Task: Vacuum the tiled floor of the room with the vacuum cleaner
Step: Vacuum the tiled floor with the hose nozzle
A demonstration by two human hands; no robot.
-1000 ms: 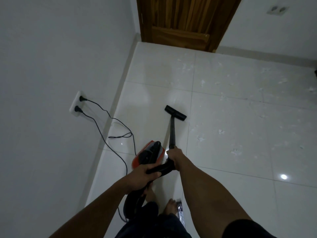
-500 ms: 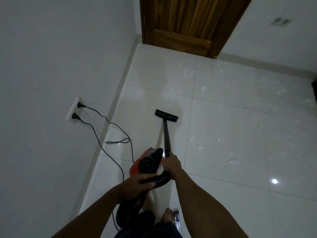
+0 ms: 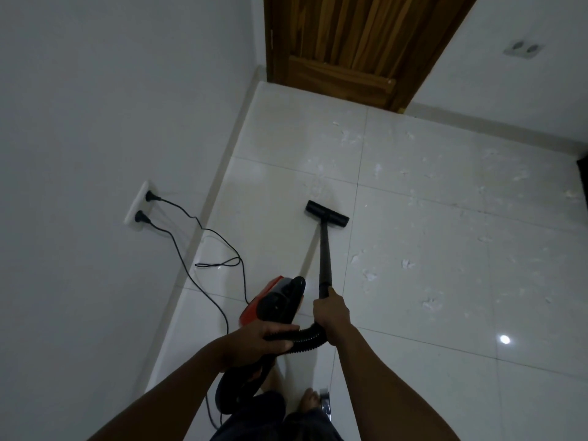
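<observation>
A red and black vacuum cleaner [image 3: 273, 302] hangs in front of me, carried by my left hand [image 3: 261, 340], which grips its handle. My right hand [image 3: 332, 315] grips the lower end of the black wand [image 3: 324, 259], where the ribbed hose [image 3: 300, 337] joins it. The black floor nozzle [image 3: 327, 212] lies flat on the white tiled floor [image 3: 429, 361], on the tile beside the left wall. Bits of white debris [image 3: 369, 275] are scattered over the tiles to the right of the nozzle and beyond it.
Two black plugs sit in a wall socket [image 3: 140, 206] on the left; their cords [image 3: 219, 262] loop over the floor by the skirting to the vacuum. A wooden door [image 3: 356, 43] stands ahead. My bare foot [image 3: 310, 402] shows below. Another socket [image 3: 523, 49] is on the far wall.
The nozzle was drawn back toward me and to the left, then pushed forward a little again. Both hands keep their grips.
</observation>
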